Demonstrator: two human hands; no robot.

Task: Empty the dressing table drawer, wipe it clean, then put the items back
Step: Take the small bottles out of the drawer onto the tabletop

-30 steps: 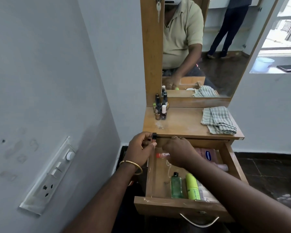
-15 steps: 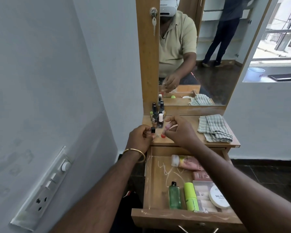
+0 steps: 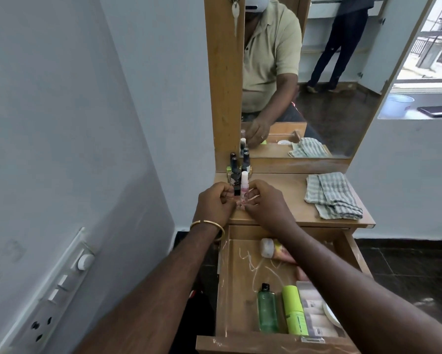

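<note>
Drawer (image 3: 225, 290) hangs open; both hands' grips, left (image 3: 213, 204) and right (image 3: 262, 206), pinch small bottles (image 3: 241, 200) at tabletop's (image 3: 291, 198) front edge.

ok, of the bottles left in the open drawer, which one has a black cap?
The clear green bottle at the drawer's front, leftmost. The lime-green bottle beside it is lime all over; the pink tube at the back has a pale cap.

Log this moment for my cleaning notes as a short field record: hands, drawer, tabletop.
left hand: on the tabletop, holding a small dark bottle
right hand: beside it, fingers on a small pink bottle
drawer: open, not yet empty
in drawer: green bottle, lime tube, pink tube, more hidden by the arm
tabletop: bottle cluster at back left, folded cloth at right
</note>
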